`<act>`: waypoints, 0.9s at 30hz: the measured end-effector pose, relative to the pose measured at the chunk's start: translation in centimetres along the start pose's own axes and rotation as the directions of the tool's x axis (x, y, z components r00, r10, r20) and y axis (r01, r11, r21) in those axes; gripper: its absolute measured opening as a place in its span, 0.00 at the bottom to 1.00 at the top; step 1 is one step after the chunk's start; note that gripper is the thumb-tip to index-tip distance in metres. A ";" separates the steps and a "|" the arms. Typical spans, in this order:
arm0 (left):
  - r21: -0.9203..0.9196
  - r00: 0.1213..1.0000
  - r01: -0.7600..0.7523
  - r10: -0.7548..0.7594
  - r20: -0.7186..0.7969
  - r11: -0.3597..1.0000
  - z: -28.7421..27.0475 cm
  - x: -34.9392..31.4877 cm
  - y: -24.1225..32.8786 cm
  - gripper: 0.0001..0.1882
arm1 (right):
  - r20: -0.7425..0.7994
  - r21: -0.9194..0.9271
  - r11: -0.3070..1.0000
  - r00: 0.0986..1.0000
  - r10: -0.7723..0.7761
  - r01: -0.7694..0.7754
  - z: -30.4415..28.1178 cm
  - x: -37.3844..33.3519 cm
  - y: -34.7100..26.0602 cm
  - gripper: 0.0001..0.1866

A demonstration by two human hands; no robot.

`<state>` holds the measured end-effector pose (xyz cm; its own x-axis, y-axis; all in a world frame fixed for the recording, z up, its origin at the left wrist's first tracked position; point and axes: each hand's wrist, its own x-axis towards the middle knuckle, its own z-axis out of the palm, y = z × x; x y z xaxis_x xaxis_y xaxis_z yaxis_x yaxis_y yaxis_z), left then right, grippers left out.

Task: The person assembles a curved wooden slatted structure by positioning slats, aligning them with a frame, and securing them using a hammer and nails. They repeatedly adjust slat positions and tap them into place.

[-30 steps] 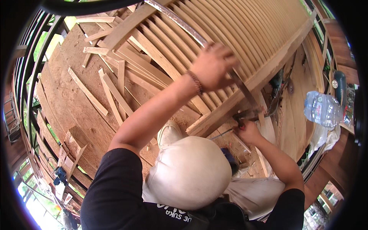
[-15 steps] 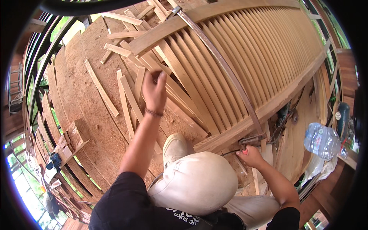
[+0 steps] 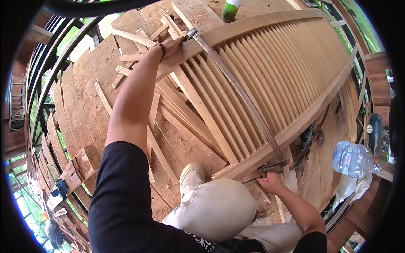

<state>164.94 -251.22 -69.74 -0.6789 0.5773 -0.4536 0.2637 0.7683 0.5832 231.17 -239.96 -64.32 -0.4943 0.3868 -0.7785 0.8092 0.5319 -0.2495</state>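
Observation:
A long, rust-brown bar clamp (image 3: 240,80) lies across a wooden louvered panel (image 3: 270,71), spanning from its far rail to its near rail. My left hand (image 3: 171,46) reaches over to the clamp's far jaw (image 3: 192,33). Its fingers close at that jaw, partly hidden by the hand itself. Down at the near rail (image 3: 249,158), my right hand (image 3: 272,183) is closed around the handle end of the clamp, just below the near jaw (image 3: 273,165). A bit of red shows by the thumb, and a thin dark rod sticks out to the left.
Loose wooden strips (image 3: 162,156) lie scattered left of the panel on a sawdust-covered plank floor (image 3: 84,114). A green-filled cup (image 3: 231,10) stands beyond the far rail. At right are a large clear water bottle (image 3: 352,159) and a dark cylinder (image 3: 374,128).
My left hand has moved up and away from above the loose strips to the clamp's far jaw. My right hand stays at the near end, slightly lower in view.

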 end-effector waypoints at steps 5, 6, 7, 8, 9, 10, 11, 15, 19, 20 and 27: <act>0.060 0.996 0.086 -0.086 -0.004 0.994 -0.2 -0.1 0.3 0.45 | 0.012 0.039 0.999 1.000 0.010 -0.011 -0.2 -0.1 -0.9 0.25; 0.062 0.996 0.093 -0.092 -0.019 0.994 -0.1 0.0 0.3 0.45 | 0.000 0.048 0.999 1.000 -0.012 0.012 -0.2 -0.1 -0.7 0.24; 0.064 0.995 0.101 -0.099 -0.034 0.993 0.1 0.1 0.3 0.44 | -0.011 0.057 0.998 0.999 -0.034 0.034 -0.1 0.0 -0.5 0.23; 0.066 0.994 0.107 -0.105 -0.045 0.992 0.3 0.1 0.5 0.44 | -0.022 0.067 0.996 0.998 -0.052 0.053 0.0 0.0 -0.2 0.22; 0.053 0.994 0.110 -0.109 -0.017 0.993 0.2 0.2 0.8 0.44 | -0.027 0.064 0.996 0.998 -0.060 0.061 0.4 0.2 0.5 0.22; 0.025 0.994 0.108 -0.107 -0.016 0.994 0.3 0.0 0.9 0.44 | -0.033 0.062 0.996 0.997 -0.067 0.069 0.8 0.4 1.4 0.23; 0.000 0.994 0.108 -0.108 -0.019 0.994 -0.2 -1.3 1.4 0.44 | -0.038 0.061 0.995 0.996 -0.080 0.082 0.9 0.5 1.5 0.23; -0.132 0.994 0.102 -0.096 0.053 0.986 -0.4 -0.7 1.2 0.46 | -0.045 0.032 0.997 0.997 -0.067 0.069 0.8 0.3 1.0 0.22; -0.073 0.992 0.121 -0.123 -0.013 0.990 -1.0 -0.9 1.1 0.51 | -0.020 0.069 0.987 0.989 -0.144 0.145 -0.1 -0.2 -1.3 0.27; -0.085 0.990 0.132 -0.135 -0.037 0.988 -0.8 -0.9 1.4 0.51 | -0.028 0.096 0.978 0.983 -0.184 0.186 -0.4 -0.3 -1.7 0.29; 0.044 0.993 0.088 -0.084 -0.077 0.995 -0.4 2.3 -1.0 0.39 | 0.283 0.176 0.983 0.954 -0.096 0.047 -0.5 1.3 0.5 0.28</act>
<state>162.83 -250.71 -71.12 -0.7495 0.4874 -0.4481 0.2330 0.8277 0.5106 230.77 -238.87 -65.17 -0.4597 0.1050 -0.8819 0.8284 0.4087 -0.3831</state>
